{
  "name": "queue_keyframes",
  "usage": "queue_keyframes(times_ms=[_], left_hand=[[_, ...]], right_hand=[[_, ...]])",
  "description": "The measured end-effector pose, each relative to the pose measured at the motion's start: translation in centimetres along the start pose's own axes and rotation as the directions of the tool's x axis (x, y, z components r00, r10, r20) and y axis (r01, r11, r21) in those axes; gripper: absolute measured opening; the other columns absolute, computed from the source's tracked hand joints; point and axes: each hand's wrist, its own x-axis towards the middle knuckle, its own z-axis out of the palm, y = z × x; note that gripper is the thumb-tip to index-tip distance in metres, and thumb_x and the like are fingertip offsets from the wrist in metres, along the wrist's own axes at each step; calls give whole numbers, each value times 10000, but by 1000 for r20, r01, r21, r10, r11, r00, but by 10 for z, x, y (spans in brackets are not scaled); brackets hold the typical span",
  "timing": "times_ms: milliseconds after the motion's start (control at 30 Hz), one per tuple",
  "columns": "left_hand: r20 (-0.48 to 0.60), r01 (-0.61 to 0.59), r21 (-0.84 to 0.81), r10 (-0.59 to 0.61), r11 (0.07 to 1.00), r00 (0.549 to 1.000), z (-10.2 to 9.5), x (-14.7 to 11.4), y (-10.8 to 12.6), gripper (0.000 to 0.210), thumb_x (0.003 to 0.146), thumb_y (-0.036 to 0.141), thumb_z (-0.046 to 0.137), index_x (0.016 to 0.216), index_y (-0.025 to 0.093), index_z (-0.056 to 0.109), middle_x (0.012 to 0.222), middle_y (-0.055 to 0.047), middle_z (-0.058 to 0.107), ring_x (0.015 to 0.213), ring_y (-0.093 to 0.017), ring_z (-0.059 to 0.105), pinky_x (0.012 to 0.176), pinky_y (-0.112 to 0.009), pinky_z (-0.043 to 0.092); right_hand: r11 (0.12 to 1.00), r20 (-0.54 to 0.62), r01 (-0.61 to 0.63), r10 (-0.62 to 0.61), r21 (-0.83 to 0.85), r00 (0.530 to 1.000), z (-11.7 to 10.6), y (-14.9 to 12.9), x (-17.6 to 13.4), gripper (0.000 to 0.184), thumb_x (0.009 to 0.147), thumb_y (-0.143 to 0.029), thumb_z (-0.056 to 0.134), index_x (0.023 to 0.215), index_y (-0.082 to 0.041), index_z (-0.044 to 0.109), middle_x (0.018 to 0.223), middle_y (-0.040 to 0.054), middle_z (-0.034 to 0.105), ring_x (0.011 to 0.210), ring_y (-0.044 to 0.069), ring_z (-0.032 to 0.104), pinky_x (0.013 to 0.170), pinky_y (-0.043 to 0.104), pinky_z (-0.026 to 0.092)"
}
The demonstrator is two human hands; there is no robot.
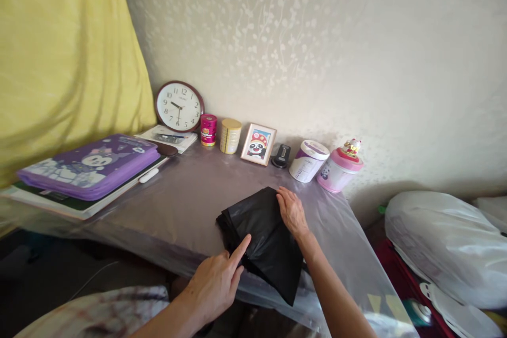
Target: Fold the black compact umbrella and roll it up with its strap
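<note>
A thin, slightly shiny black folded sheet (265, 232), like a plastic bag, lies at the front of the table, its lower corner reaching past the table edge. My left hand (216, 280) is at its near left side; the index finger stretches out onto the black surface, the thumb is apart below it, and the other fingers curl under. Over the sheet's upper right edge rests my right hand (292, 212), with its fingers extended and laid down. The undersides of both hands are hidden.
On the covered table (178, 190) stand a clock (180, 106), red tin (208, 130), yellow can (230, 136), picture frame (259, 143), black stapler-like object (281, 156), white tub (309, 161) and pink-lidded tub (339, 170). A purple case (93, 166) lies left; a white bag (447, 243) sits right.
</note>
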Motion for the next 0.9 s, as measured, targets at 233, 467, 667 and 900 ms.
queue_keyframes(times_ms=[233, 467, 667, 900], left_hand=[[22, 21, -7, -21, 1000, 1000, -5, 1, 3, 579, 903, 289, 311, 1425, 288, 60, 917, -69, 639, 784, -210, 624, 696, -308, 457], [17, 25, -13, -25, 1000, 1000, -6, 0, 3, 595, 896, 285, 330, 1424, 292, 56, 931, -80, 638, 803, -219, 622, 696, -315, 455], [0, 7, -9, -7, 1000, 1000, -5, -1, 2, 589, 898, 288, 317, 1425, 288, 53, 907, -73, 638, 773, -217, 623, 677, -316, 463], [2, 11, -2, -11, 1000, 1000, -5, 0, 1, 581, 904, 283, 316, 1425, 281, 58, 914, -63, 641, 797, -204, 625, 704, -299, 457]], right_hand=[[973, 184, 199, -218, 116, 958, 8, -30, -11, 280, 920, -257, 387, 1060, -212, 626, 1102, 66, 650, 1138, 201, 522, 1016, 480, 304], [998, 92, 32, -28, -46, 995, 24, 19, 18, 348, 920, -311, 340, 1005, -175, 649, 1070, 115, 657, 1053, 240, 580, 913, 448, 427], [978, 1, 178, -179, 109, 984, 3, -17, 0, 295, 919, -281, 384, 1064, -183, 622, 1096, 105, 643, 1111, 217, 542, 954, 435, 404], [984, 172, 167, -175, 61, 969, 10, -38, 0, 262, 915, -254, 407, 983, -211, 656, 1052, 69, 671, 1124, 205, 533, 999, 478, 327]])
